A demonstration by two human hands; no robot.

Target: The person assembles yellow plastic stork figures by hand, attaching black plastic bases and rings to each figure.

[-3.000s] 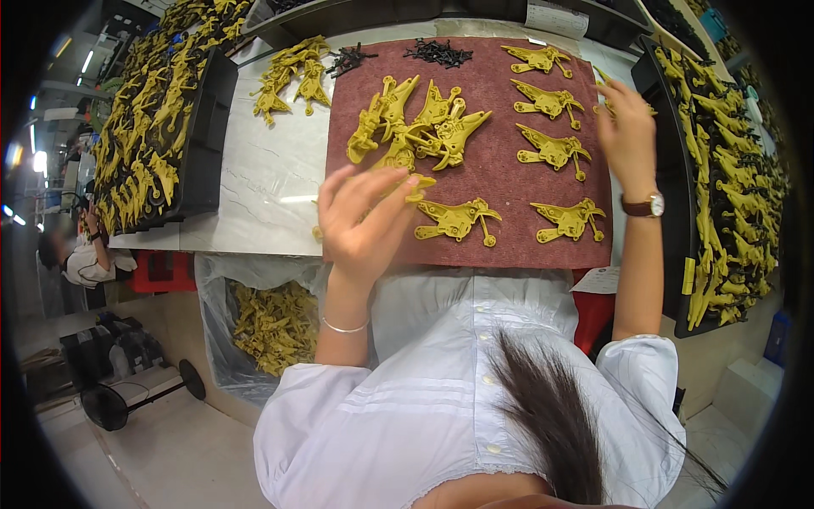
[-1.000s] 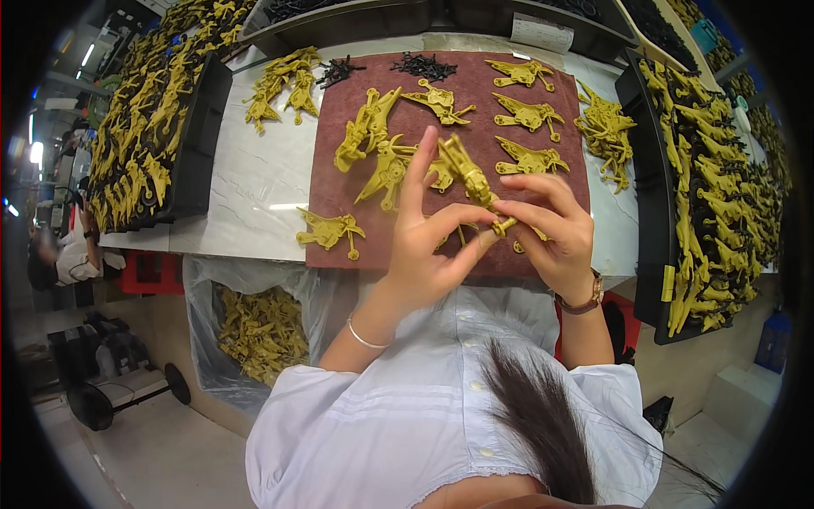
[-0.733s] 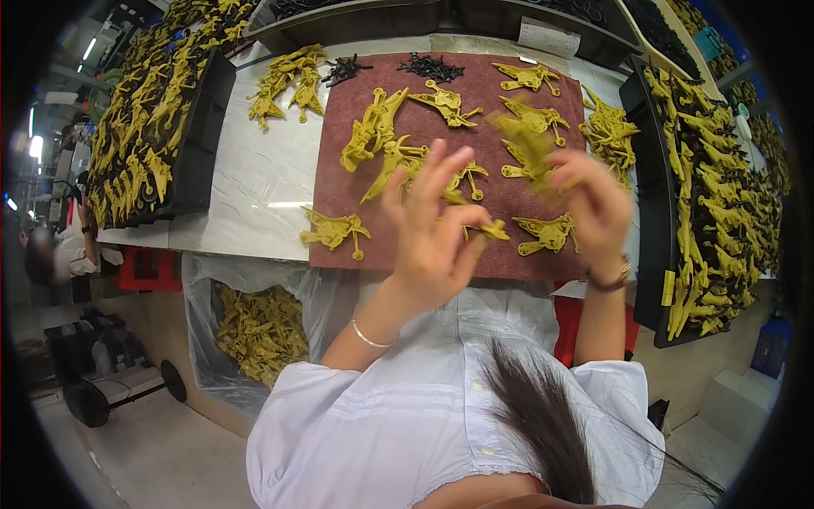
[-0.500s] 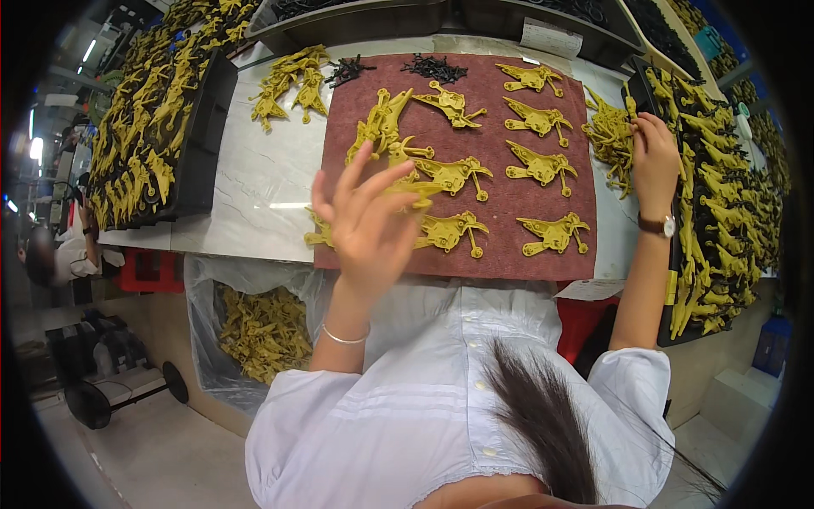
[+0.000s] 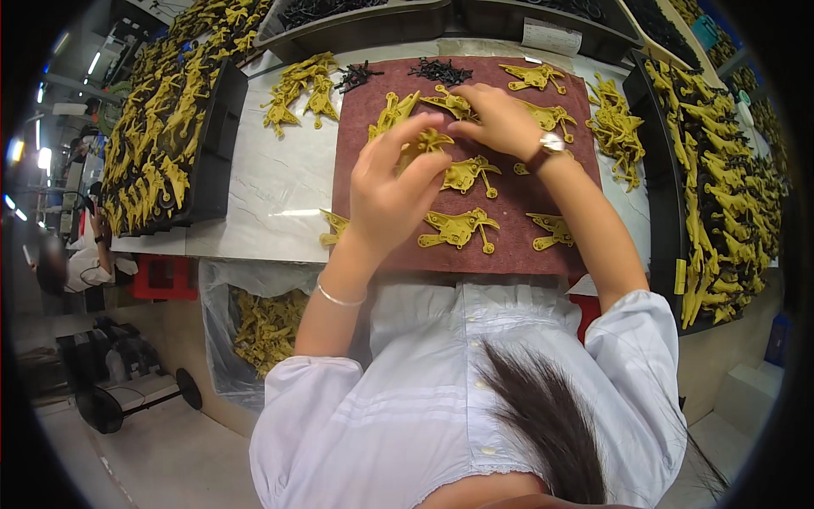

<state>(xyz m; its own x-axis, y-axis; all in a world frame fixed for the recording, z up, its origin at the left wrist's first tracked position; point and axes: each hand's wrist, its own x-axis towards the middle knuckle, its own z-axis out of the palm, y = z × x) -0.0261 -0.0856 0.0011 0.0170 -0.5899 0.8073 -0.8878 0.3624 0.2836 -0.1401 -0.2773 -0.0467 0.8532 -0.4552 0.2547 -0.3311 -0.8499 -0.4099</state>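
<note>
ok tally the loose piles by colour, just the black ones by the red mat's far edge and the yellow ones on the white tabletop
Black piles by the red mat's far edge: 2
Yellow piles on the white tabletop: 2
Total: 4

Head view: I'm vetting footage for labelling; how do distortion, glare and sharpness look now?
In the head view, black fills the corners and the right-hand dark tray bows; also in the head view, pale glare streaks the white tabletop and far-left lamps look blown out; in that head view, the yellow parts on the red mat look reasonably sharp.
</note>
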